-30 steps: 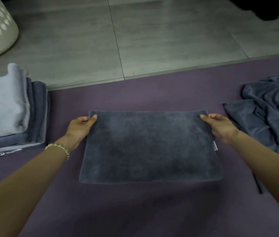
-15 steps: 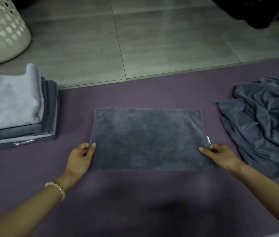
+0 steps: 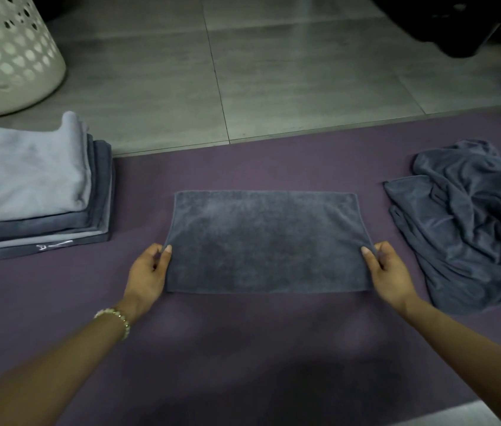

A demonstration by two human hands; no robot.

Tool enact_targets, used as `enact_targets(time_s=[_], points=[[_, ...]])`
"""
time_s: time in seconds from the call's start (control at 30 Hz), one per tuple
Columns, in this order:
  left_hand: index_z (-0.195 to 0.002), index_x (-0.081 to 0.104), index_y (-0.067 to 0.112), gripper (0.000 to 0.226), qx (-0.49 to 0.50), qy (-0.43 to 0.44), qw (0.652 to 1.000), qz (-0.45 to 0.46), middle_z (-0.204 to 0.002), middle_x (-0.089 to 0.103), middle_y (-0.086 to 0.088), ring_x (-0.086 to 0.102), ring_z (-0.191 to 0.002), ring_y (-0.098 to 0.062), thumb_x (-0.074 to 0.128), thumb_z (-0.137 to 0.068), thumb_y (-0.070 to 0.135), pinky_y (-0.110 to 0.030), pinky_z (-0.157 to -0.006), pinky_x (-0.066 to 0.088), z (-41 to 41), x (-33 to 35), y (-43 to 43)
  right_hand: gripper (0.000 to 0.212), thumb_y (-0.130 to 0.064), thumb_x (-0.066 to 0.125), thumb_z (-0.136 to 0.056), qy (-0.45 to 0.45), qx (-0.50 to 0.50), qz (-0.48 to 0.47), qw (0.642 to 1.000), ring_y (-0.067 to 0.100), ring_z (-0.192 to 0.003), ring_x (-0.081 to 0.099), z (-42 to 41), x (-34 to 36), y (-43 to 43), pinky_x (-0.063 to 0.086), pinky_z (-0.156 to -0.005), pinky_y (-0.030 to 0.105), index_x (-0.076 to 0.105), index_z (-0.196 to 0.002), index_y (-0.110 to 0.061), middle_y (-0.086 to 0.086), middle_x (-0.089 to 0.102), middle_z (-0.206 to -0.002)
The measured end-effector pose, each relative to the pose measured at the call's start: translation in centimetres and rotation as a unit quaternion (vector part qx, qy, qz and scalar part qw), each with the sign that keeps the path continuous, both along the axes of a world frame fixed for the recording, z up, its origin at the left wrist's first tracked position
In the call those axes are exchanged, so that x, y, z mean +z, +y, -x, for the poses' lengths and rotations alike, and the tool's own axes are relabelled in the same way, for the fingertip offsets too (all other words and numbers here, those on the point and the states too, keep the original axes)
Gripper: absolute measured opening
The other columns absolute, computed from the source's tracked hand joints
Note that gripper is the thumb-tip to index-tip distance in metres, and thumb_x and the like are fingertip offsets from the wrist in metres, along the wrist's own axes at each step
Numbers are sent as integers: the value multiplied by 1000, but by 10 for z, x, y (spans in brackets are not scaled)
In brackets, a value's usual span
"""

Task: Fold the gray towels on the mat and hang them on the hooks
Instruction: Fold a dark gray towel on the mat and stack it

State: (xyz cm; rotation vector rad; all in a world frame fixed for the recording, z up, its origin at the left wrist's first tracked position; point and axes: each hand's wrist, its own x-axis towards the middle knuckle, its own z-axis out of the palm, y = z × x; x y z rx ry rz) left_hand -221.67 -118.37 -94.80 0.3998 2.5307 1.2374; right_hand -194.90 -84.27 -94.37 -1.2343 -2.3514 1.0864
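Note:
A dark gray towel [image 3: 266,241] lies flat as a folded rectangle in the middle of the purple mat [image 3: 243,348]. My left hand [image 3: 149,273] pinches its left edge near the front corner. At the opposite side my right hand [image 3: 389,272] pinches the right edge near the front corner. A crumpled heap of dark gray towels [image 3: 464,222] sits on the mat to the right. To the left stands a stack of folded towels [image 3: 30,189], light gray on top and darker ones below. No hooks are in view.
A white perforated laundry basket [image 3: 6,53] stands on the gray tiled floor [image 3: 273,81] at the far left. Dark objects [image 3: 464,26] sit on the floor at the top right. The mat's far edge runs just beyond the towel.
Both hands have moved from the towel's far corners back to its near corners and now pinch the side edges. The view has shifted, showing more of the basket.

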Motion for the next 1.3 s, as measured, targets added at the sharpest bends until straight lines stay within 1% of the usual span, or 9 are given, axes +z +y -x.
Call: enact_targets(time_s=[0.07, 0.27, 0.43, 0.57, 0.7, 0.8, 0.93, 1.13, 1.3], points=[[-75, 51, 5, 32, -3, 0, 1000, 14, -68, 57, -6, 49, -63, -14, 47, -99, 26, -16, -56, 38, 0, -2, 1, 25, -32, 49, -97, -19, -7, -3, 1000, 10, -65, 53, 0, -2, 0, 37, -56, 29, 44, -79, -15, -6, 56, -69], [-82, 54, 1, 32, 1, -11, 1000, 19, -77, 62, -14, 55, -73, -23, 45, -100, 25, -35, -68, 42, -1, -3, 2, 15, -28, 69, -85, -18, 70, 206, 976, 0, -83, 68, -6, 6, 1, 49, -66, 7, 70, -97, -18, -10, 73, -91], [-73, 50, 10, 29, -10, 1, 999, 52, -69, 57, -6, 52, -67, -22, 46, -99, 23, -31, -62, 34, -2, -8, -1, 16, -26, 66, -88, -8, 48, 182, 982, -9, -70, 65, -24, 2, -2, 45, -61, 4, 72, -74, -24, -15, 73, -75], [-74, 49, 9, 29, -1, -9, 997, 70, -69, 57, -8, 54, -70, -27, 47, -98, 23, -30, -64, 33, -2, -9, 1, 29, -44, 64, -85, -81, 14, 111, 990, 9, -74, 67, -20, -1, -1, 49, -72, 26, 69, -64, -24, -7, 72, -70], [-92, 52, 9, 22, 73, -16, 995, 71, -82, 58, -7, 55, -79, -25, 59, -92, 30, -31, -70, 39, -6, -6, 5, 31, -46, 66, -81, -59, -9, 29, 998, 23, -77, 58, -16, 4, -8, 44, -69, 35, 58, -74, -17, 0, 61, -76], [-103, 51, 8, 39, 85, -38, 989, 111, -94, 56, -4, 52, -87, -20, 68, -84, 39, -33, -82, 44, -5, 1, 7, 37, -36, 64, -87, -67, 54, -150, 985, 28, -113, 51, -7, 12, -14, 39, -96, 43, 56, -115, -13, 7, 55, -120], [-92, 56, 8, 39, 10, -68, 982, 177, -81, 60, -4, 58, -80, -24, 68, -82, 43, -28, -68, 40, 3, 10, 8, 56, -42, 44, -97, -140, 226, -191, 945, 20, -147, 11, 21, 12, -33, 3, -120, 38, 29, -148, -25, -2, 19, -159], [-105, 60, 10, 37, -3, -222, 971, 86, -99, 66, -4, 61, -79, -14, 67, -84, 40, -20, -63, 47, 16, 22, 20, 63, -51, 21, -99, -280, 241, -171, 913, 15, -146, -19, 29, -13, -36, -13, -117, 34, -22, -142, -35, -9, -17, -159], [-130, 52, 8, 42, 1, -341, 939, -41, -120, 65, -11, 63, -105, -26, 60, -92, 25, -35, -89, 51, 19, 44, 34, 59, -47, 26, -100, -236, 247, -145, 928, 12, -146, -15, 31, -12, -37, -12, -117, 32, -10, -147, -37, -9, -8, -160]])
